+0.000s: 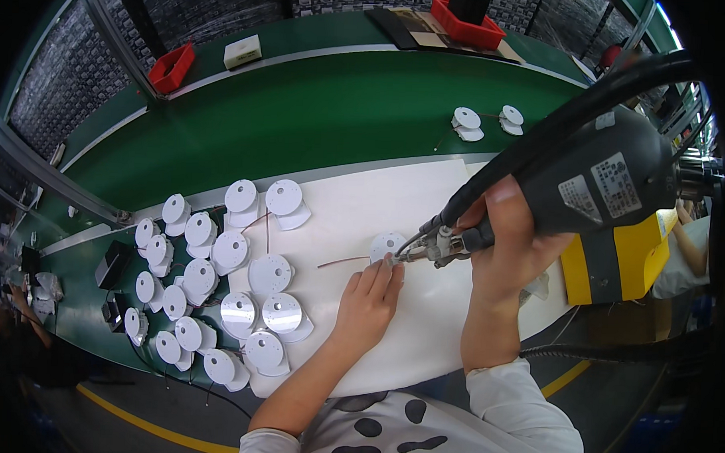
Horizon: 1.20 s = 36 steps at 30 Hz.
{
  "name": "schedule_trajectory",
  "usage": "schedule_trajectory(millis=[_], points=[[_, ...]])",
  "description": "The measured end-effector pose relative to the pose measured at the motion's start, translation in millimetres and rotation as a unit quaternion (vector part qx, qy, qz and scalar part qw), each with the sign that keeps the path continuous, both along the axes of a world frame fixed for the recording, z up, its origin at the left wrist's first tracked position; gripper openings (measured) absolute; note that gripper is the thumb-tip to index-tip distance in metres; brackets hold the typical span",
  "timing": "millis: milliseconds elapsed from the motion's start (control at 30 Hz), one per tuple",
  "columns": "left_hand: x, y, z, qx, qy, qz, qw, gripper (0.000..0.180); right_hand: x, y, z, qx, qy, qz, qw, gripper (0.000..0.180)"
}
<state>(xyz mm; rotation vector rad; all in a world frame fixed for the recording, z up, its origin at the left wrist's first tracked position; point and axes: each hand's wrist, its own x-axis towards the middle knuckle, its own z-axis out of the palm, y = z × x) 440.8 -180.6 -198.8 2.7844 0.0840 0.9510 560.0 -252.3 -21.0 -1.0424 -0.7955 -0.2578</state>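
Note:
My right hand (507,251) is wrapped round a black power screwdriver (571,198) with a metal nozzle (442,247) at its front and a thick black hose along it. The nozzle's tip comes down at a small white round plastic part (387,241) on the white sheet (431,325). My left hand (366,302) has its fingertips pressed together at the near edge of this part, right by the tip, and partly hides it. From the part a thin brownish wire (341,262) runs out to the left.
Several similar white round parts (271,273) crowd the left of the green bench (303,105); two more (467,122) sit far right. Red bins (172,66) and a pale box (242,52) stand on the back ledge. A yellow-and-black object (617,263) is on the right.

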Motion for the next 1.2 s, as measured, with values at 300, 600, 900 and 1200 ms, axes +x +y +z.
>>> schedule_trajectory(millis=[300,600,900,1200], points=[[-0.3,1.0,1.5,-0.008,-0.004,0.000,1.000,0.039,0.1,4.0,-5.3,-0.001,-0.011,0.024,1.000,0.024],[5.5,2.8,18.7,-0.272,-0.079,0.025,0.959,0.030,-18.7,-8.7,10.7,-0.013,0.062,-0.006,0.998,0.032],[4.0,6.9,7.6,-0.292,-0.085,-0.004,0.953,0.031,-13.1,-22.5,18.0,-0.040,-0.019,0.052,0.998,0.025],[4.2,7.4,9.7,-0.298,-0.086,-0.017,0.951,0.029,-13.6,-21.4,17.4,-0.032,-0.015,0.031,0.999,0.024]])
